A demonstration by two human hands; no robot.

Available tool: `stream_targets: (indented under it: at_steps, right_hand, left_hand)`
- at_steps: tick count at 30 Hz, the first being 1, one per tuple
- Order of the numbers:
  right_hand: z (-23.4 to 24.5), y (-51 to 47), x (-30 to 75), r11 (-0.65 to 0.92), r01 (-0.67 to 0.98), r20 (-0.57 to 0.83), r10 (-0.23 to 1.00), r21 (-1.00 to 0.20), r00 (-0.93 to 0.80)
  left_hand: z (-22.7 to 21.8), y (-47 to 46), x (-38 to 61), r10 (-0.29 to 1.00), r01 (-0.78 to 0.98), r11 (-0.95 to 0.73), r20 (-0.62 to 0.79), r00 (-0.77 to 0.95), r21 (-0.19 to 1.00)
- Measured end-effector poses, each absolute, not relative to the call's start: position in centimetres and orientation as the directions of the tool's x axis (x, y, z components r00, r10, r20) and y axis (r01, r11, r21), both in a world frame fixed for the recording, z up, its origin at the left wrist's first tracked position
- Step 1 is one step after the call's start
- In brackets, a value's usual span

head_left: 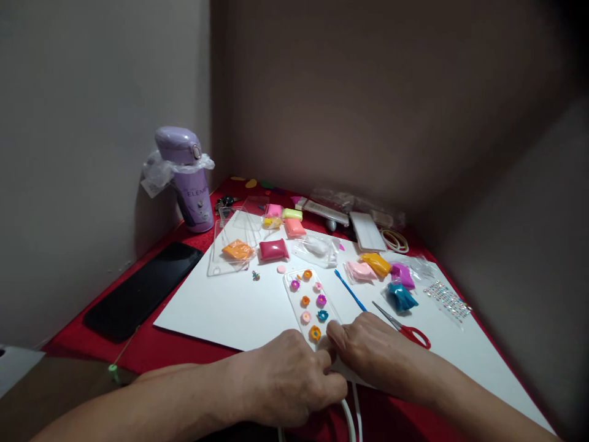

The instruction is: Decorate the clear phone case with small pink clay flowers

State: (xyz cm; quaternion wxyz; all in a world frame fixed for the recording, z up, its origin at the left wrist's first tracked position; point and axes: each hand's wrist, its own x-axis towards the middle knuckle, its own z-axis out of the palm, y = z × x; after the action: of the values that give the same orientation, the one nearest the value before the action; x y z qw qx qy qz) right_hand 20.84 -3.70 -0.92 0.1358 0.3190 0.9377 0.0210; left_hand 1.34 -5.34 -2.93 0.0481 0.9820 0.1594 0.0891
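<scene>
A clear phone case [292, 296] lies on the white board, dotted with several small clay flowers [321, 300] in orange, purple, pink and teal. My left hand [289, 380] is closed at the near end of the case, its fingers curled inward. Close beside it, my right hand [365, 347] is closed too, thumb and fingers bent toward the left fingertips. Whatever is pinched between the hands is hidden. White cord [357, 408] runs down below them. A blue modelling tool [350, 291] and red-handled scissors [405, 328] lie beyond my right hand.
Wrapped clay packets [274, 250] and other clear cases [218, 261] lie toward the back of the board [207, 316]. A purple bottle [191, 190] stands at back left, a black phone [142, 291] nearer. A gem sheet [447, 301] sits right. Walls enclose the table's back.
</scene>
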Motion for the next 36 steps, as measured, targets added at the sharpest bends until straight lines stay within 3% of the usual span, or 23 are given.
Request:
stream_targets:
  at_steps: [21,31,36]
  right_hand:
    - [-1.5,-3.6,21.4,0.84,0.517,-0.214,0.542,0.164,-0.813]
    - [-2.9,-4.3,23.8,0.786,0.578,-0.137,0.611,0.219,-0.78]
    - [-2.6,-4.3,23.4,0.786,0.585,-0.163,0.615,0.199,-0.771]
  left_hand:
    - [-3.0,-5.4,1.4,0.322,0.305,-0.945,0.158,0.934,0.122]
    - [-2.9,-5.4,1.3,0.316,0.301,-0.947,0.162,0.935,0.11]
    - [-3.1,-5.4,1.3,0.315,0.299,-0.948,0.168,0.934,0.112]
